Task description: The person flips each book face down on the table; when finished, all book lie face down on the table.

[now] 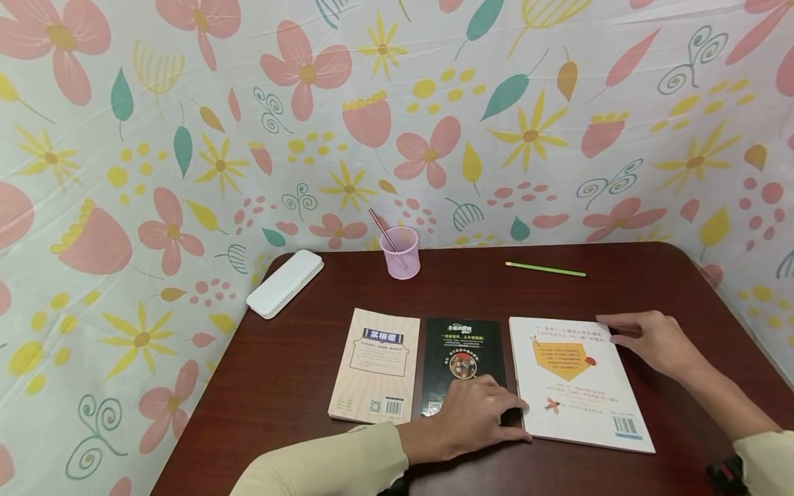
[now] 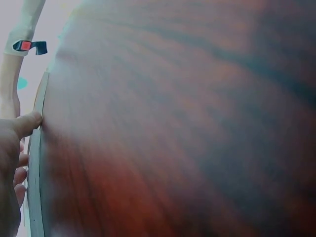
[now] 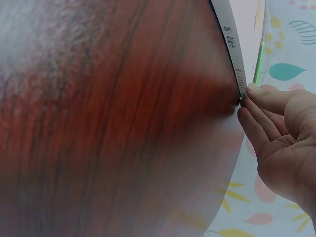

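Observation:
A white book [image 1: 573,389] with an orange panel and a barcode lies at the right of a row of three. At its lower left corner my left hand [image 1: 471,417] holds the edges, reaching across the black book [image 1: 438,368] and hiding part of it. My right hand [image 1: 660,344] pinches the white book's upper right corner between thumb and fingers. In the right wrist view the fingertips meet at the end of the printed spine [image 3: 232,44]. The left wrist view has the thumb on the book's edge [image 2: 35,187]. Leftmost lies a cream book [image 1: 378,365].
Behind the books stand a pink pen cup [image 1: 400,265] with a striped pencil and a green pencil [image 1: 546,269] lying flat. A white case [image 1: 285,284] sits at the left edge of the dark wooden table [image 1: 279,386]. Flowered cloth [image 1: 434,103] hangs around the back.

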Demonstrator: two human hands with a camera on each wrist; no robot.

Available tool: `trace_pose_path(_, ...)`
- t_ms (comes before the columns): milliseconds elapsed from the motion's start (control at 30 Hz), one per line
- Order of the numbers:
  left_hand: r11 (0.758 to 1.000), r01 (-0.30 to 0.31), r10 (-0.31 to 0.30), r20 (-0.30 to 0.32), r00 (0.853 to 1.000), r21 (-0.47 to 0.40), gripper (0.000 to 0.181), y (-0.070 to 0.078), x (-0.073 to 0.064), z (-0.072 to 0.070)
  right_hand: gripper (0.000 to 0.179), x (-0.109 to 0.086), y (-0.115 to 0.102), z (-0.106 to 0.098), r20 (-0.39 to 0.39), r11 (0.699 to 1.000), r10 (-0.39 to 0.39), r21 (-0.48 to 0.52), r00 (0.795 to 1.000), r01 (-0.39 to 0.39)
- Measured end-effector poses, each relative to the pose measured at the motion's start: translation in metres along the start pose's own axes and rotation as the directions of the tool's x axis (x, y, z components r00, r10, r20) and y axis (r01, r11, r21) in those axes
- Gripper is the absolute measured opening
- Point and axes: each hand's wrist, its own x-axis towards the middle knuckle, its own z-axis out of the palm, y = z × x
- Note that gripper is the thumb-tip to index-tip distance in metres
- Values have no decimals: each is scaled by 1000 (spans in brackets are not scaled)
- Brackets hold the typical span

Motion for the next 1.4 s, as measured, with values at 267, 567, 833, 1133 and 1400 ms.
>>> trace_pose_path(267,1000,-15,15,24,1000,4,44,0,1,-3,43,1,1,2,-32,999,-39,-17,999,39)
trace_pose_path(567,999,-44,44,-12,999,28,44,0,1,-3,44,0,0,2,-22,999,-30,-16,999,30)
trace_pose_path(833,999,-1,2,32,1000,-33,56,-7,3,-6,53,0,-6,2,28,999,-26,-23,999,26)
trace_pose_path(1133,957,124,-92,131,987,-264,59,-58,-1,-29,92,-6,-35,10,36,993,-118,-17,992,119)
trace_pose_path(1400,819,354,-253,271,929,-452,82,-117,-28,-56,114,-11,-61,21,81,983,-164,98,983,156)
